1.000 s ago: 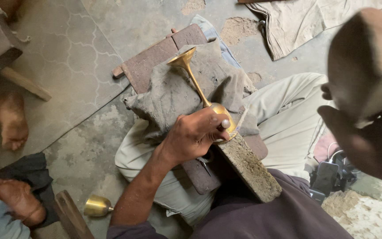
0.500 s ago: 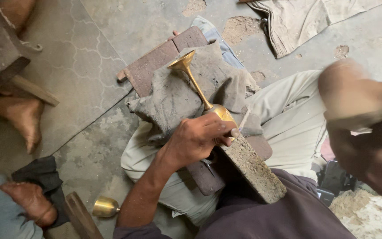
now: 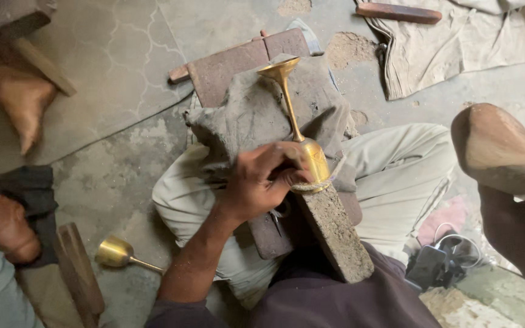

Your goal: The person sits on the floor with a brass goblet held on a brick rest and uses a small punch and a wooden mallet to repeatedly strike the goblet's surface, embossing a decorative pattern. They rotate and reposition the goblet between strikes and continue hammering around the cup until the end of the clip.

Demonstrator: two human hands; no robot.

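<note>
Brass goblet [image 3: 302,130] lies on its side over a grey cloth [image 3: 250,115] on the person's lap, its long axis running from the cup near the body to the flared foot pointing away toward the brick slab [image 3: 238,61] on the floor. The left hand [image 3: 259,182] is clamped on the cup, which is seated on the end of a rough grey bar [image 3: 335,231]; fingers hide part of the cup. The right hand [image 3: 518,212] is closed around a wooden mallet [image 3: 496,149], blurred and cut off by the right edge. Another goblet [image 3: 120,254] lies on the floor near a second person's foot [image 3: 7,225].
</note>
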